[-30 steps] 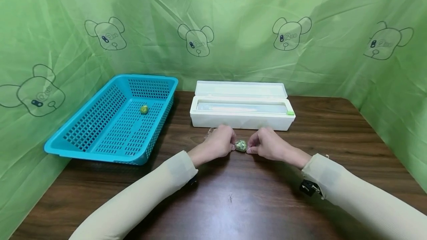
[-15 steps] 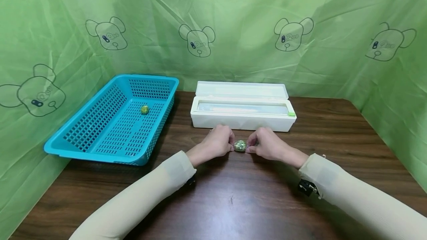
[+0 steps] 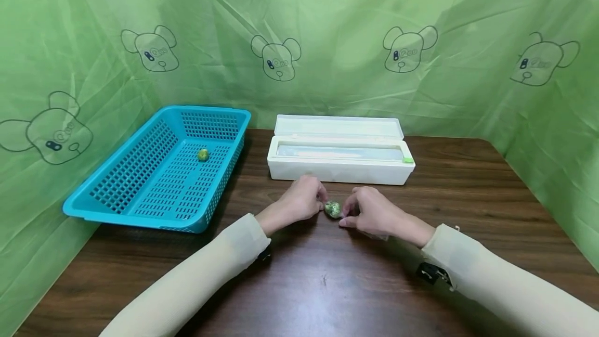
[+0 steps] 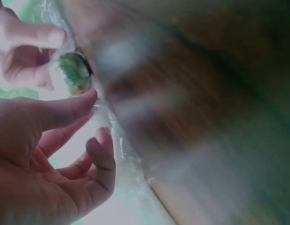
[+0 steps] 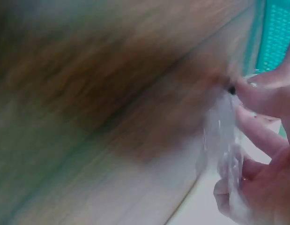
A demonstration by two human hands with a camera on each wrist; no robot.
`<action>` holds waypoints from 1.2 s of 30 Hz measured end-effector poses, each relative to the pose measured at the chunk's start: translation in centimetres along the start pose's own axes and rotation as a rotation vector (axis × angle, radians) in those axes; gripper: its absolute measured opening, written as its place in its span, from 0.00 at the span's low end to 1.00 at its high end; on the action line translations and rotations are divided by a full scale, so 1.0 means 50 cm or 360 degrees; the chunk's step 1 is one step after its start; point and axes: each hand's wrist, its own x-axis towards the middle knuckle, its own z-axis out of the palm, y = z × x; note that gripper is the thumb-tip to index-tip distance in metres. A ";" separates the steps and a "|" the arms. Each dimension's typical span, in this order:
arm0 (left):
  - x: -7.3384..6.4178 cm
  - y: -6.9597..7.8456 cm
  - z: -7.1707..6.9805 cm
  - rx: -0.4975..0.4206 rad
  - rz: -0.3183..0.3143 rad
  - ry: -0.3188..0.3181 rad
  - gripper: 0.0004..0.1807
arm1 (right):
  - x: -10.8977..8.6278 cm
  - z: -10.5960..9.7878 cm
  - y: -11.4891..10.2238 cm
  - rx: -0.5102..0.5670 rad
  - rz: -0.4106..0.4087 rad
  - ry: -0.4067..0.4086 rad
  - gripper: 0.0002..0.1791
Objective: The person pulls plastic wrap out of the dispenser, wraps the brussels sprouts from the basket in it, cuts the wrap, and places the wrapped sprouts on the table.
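A small round green thing (image 3: 333, 209), wrapped in clear cling film (image 4: 117, 133), sits between the two hands over the table. On its left side, my left hand (image 3: 303, 199) pinches the twisted film between thumb and index finger; its other fingers curl loosely in the left wrist view. From the other side my right hand (image 3: 372, 213) pinches the opposite end of the film. A loose tail of film (image 5: 219, 136) trails along the right fingers in the right wrist view. The kind of the wrapped thing is unclear through the shiny film.
A blue perforated basket (image 3: 201, 222) stands at the left with one small yellow-green ball (image 3: 203, 155) inside. Behind the hands lies a long white cling film box (image 3: 337, 170), its lid raised. Green curtains (image 3: 327, 14) enclose the wooden table (image 3: 323, 295).
The wrapped thing has shifted slightly left and now tilts down toward the right. My right hand has moved a little left and nearer; my left hand has shifted slightly left.
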 end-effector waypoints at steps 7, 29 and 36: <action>-0.045 0.020 -0.003 -0.0134 -0.0074 0.0173 0.10 | -0.048 -0.014 -0.013 0.0012 -0.0060 -0.0044 0.10; -0.032 0.045 0.003 -0.0412 -0.0136 0.0070 0.06 | -0.064 0.017 -0.022 -0.0036 -0.0447 -0.0130 0.12; -0.031 0.040 0.001 -0.0726 -0.0247 -0.0033 0.06 | -0.061 0.022 -0.026 0.0289 -0.0475 0.0079 0.10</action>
